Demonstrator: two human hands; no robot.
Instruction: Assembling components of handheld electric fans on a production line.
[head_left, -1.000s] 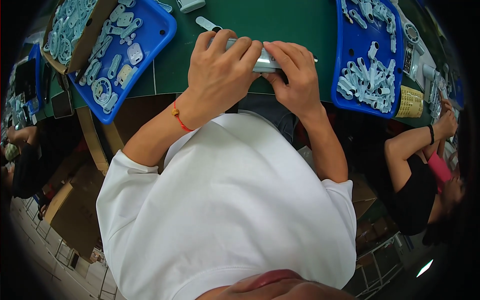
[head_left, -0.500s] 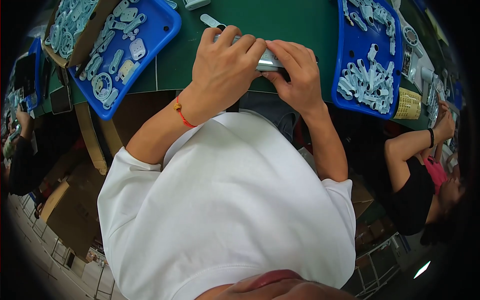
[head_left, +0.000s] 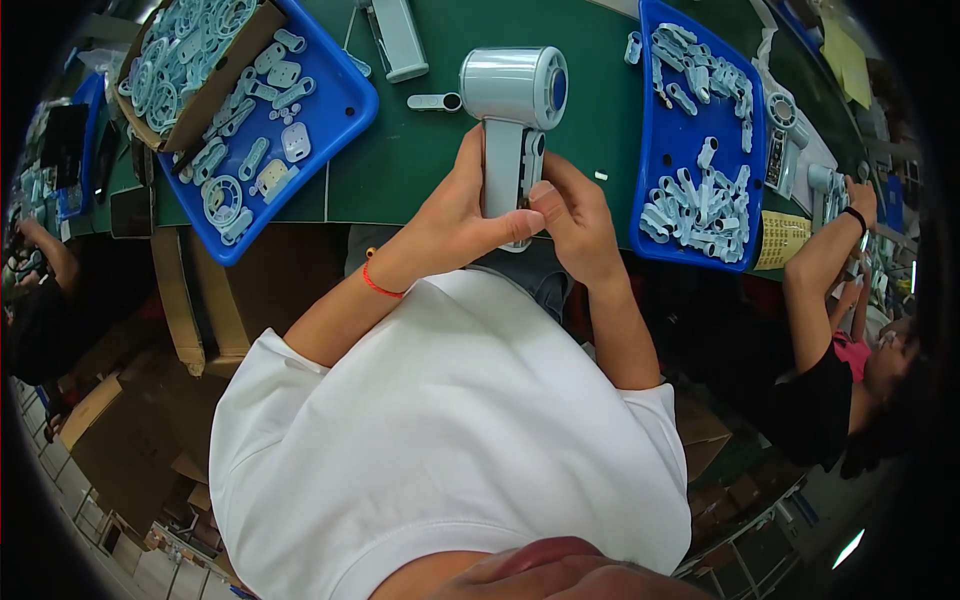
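A pale blue-grey handheld fan (head_left: 508, 90) stands up in front of me, its round head at the far end and its handle pointing toward me. The handle's right side is uncovered, showing a dark slot with inner parts. My left hand (head_left: 452, 222) is wrapped round the handle from the left, thumb across its lower end. From the right, my right hand (head_left: 582, 225) grips the handle's lower right side, thumb on the uncovered edge; its fingertips are partly hidden. Left of the fan's head lies a slim light-blue cover piece (head_left: 430, 102) with a dark ring at one end.
At left, a blue tray (head_left: 352, 112) holds light-blue parts and a cardboard box (head_left: 222, 78) of rings. Another blue tray (head_left: 640, 150) of small parts lies right. A fan-like body (head_left: 398, 45) and a small white piece (head_left: 601, 175) rest on the green table. Co-workers' arms show either side.
The fan, earlier lying sideways and mostly covered by my hands, now stands upright with its head away from me. Both hands have shifted down the handle. The small white piece now shows at right.
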